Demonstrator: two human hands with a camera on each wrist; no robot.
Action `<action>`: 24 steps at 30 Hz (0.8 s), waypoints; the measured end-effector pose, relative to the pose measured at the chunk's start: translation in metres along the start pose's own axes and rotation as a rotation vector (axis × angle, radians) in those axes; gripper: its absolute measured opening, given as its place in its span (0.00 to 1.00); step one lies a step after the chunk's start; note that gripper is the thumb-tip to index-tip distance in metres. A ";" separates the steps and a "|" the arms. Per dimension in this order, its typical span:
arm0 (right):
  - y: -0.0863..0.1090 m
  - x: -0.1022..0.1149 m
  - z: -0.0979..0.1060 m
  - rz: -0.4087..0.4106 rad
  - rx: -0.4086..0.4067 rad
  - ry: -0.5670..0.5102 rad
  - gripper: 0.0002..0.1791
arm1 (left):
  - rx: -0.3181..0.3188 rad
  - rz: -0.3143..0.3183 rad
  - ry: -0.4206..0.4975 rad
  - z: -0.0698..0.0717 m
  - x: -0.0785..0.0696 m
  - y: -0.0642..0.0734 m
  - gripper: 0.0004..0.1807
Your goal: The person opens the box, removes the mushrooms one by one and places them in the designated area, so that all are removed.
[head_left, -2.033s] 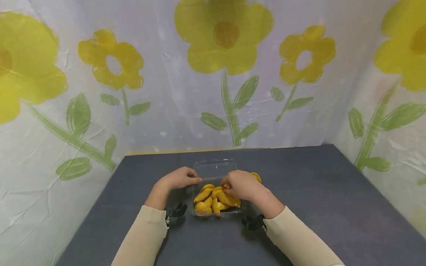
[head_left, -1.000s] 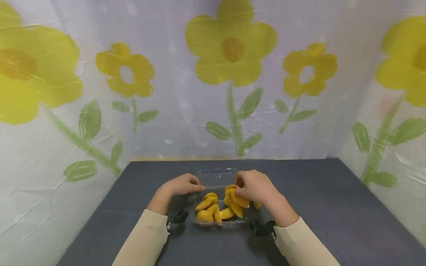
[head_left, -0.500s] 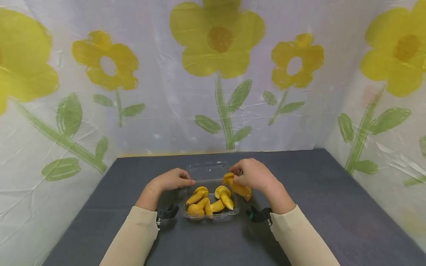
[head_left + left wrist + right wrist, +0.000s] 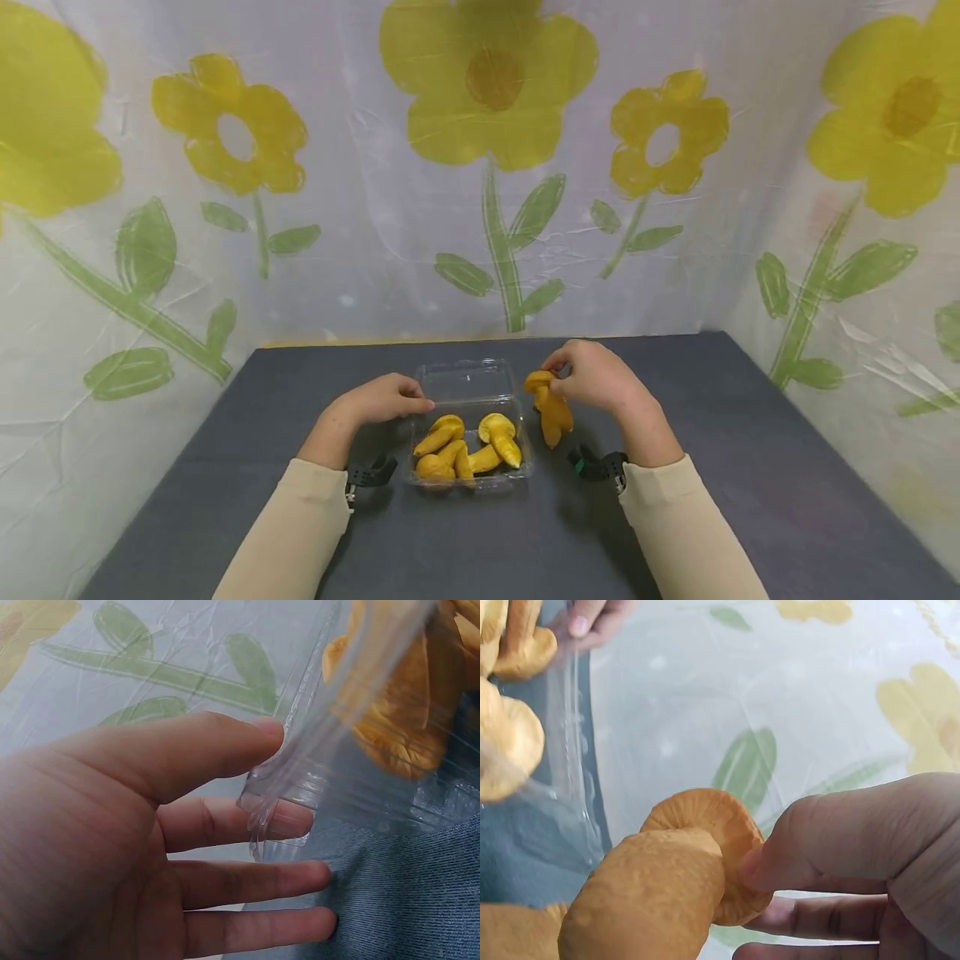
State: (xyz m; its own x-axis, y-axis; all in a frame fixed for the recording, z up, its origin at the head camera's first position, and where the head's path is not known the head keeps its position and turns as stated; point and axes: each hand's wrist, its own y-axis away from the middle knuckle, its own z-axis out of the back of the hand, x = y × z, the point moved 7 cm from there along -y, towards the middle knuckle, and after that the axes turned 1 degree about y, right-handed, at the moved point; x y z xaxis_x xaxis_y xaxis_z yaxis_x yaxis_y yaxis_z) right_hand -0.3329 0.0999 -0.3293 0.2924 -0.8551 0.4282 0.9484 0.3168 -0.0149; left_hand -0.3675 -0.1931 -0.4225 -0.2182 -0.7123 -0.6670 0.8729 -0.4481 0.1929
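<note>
A clear hinged plastic container [image 4: 517,475] stands with its lid [image 4: 465,379] laid back, several yellow-orange mushrooms [image 4: 435,467] inside. My left hand [image 4: 378,400] pinches its left edge near the hinge; in the left wrist view the thumb [image 4: 247,739] lies on the near side of the plastic, with the index fingertip seen through it. Right of the container, my right hand [image 4: 600,379] pinches a mushroom [image 4: 649,892] by its cap, stem pointing down and toward me. Another mushroom [image 4: 514,930] shows below it, partly cut off in the right wrist view.
The dark grey table [image 4: 480,550] extends around the container on every side. Behind and beside it hangs a pale curtain [image 4: 360,250] painted with yellow flowers. Black wrist straps [image 4: 600,462] sit near both beige sleeves [image 4: 693,525].
My right hand has lifted a mushroom out of the container and carried it over the right side onto the table area. My left hand has stayed at the container's left edge.
</note>
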 end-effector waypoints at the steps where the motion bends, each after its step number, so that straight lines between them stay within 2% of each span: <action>1: 0.000 -0.004 0.001 -0.006 -0.002 0.001 0.14 | 0.005 -0.002 -0.001 0.000 -0.001 0.000 0.15; 7: 0.000 -0.027 0.005 -0.076 0.037 -0.012 0.15 | 0.029 -0.015 -0.017 0.000 -0.002 -0.001 0.15; 14: -0.001 -0.051 0.010 -0.157 0.053 -0.077 0.16 | 0.015 -0.006 -0.002 0.003 -0.003 -0.002 0.16; 18: 0.000 -0.063 0.004 -0.175 0.070 -0.102 0.15 | 0.014 0.011 0.003 -0.001 0.000 -0.001 0.15; 24: -0.004 -0.083 -0.007 -0.197 0.061 -0.163 0.16 | -0.004 0.003 -0.004 -0.001 -0.004 0.000 0.14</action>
State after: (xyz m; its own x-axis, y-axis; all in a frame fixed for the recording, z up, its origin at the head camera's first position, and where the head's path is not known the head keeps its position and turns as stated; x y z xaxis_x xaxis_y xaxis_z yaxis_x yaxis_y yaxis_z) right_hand -0.3601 0.1672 -0.3712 0.0742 -0.8271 0.5572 0.9745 0.1789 0.1357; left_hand -0.3662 -0.1903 -0.4205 -0.2175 -0.7159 -0.6634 0.8752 -0.4440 0.1922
